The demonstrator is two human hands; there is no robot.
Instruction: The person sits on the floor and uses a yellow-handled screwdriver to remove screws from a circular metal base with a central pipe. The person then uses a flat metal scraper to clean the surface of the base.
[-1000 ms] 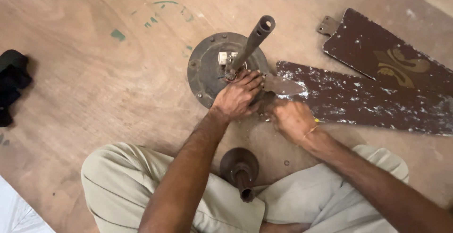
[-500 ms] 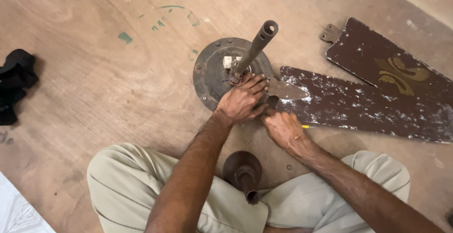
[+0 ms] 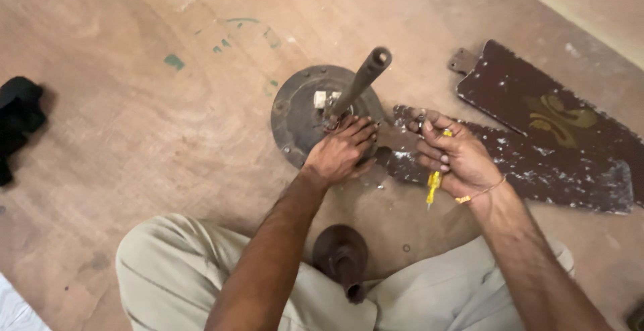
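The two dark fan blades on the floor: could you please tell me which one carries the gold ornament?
The farther blade, lying nearer the wall, bears the gold ornament. The nearer blade, just beyond the right hand, shows only white specks.

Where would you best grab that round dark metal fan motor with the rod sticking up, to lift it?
Probably by the grey metal rod, near its free upper end, coming from above. It stands tilted clear of the round dark metal fan motor, while the left hand covers the near rim. The flat disc lies low on the floor.
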